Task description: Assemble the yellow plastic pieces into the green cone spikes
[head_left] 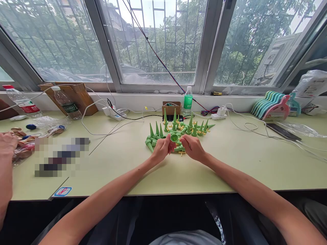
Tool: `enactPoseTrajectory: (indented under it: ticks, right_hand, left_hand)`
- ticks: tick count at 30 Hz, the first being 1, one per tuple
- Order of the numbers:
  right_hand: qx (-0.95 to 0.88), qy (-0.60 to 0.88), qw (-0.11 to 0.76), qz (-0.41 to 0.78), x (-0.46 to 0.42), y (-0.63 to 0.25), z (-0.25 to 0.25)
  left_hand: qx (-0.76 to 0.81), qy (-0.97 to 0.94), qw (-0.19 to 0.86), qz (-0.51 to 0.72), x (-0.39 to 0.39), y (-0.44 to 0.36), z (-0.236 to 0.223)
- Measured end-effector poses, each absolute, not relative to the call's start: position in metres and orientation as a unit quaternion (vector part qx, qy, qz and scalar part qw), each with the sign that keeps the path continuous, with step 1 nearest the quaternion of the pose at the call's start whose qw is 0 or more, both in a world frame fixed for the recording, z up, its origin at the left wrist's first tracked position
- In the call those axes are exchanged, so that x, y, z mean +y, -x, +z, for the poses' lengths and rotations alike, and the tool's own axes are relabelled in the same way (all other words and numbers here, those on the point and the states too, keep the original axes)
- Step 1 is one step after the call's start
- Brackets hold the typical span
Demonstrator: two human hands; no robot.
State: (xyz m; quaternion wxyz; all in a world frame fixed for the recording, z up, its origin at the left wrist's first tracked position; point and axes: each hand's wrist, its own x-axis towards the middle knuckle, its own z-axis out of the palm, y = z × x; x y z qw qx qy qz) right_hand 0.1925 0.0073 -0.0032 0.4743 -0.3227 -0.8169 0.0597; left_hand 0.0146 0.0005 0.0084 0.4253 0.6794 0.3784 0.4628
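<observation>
My left hand point(161, 149) is closed around a green plastic watering spike point(174, 137), its round hollow mouth turned up toward me. Just right of that mouth, my right hand point(193, 146) is closed in a pinch; what its fingertips hold, if anything, is hidden. Behind and around both hands lies a cluster of similar green spikes point(189, 125), some upright on their wide ends, others lying on their sides. Small yellow cross-shaped pieces point(181, 153) show among them.
A green-labelled bottle point(188, 100) and small cardboard box point(171, 107) stand behind the cluster. Cables and a power strip point(218, 115) run along the back. Hangers point(270, 106) and a phone point(283, 132) are at right. Another person's hand point(7, 146) is at far left.
</observation>
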Motion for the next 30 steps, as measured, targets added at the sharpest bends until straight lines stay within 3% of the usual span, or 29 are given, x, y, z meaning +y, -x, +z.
enactPoseTrajectory:
  ticks: [15,30]
  right_hand:
    - [-0.831,0.306,0.458,0.08,0.007,-0.194,-0.001]
    - [-0.819,0.346,0.447,0.1,0.01,-0.196,-0.003]
  left_hand:
    - [0.357,-0.684,0.449,0.452,0.006,-0.009,0.003]
    - [0.329,-0.761,0.368,0.422,0.004,-0.006,0.004]
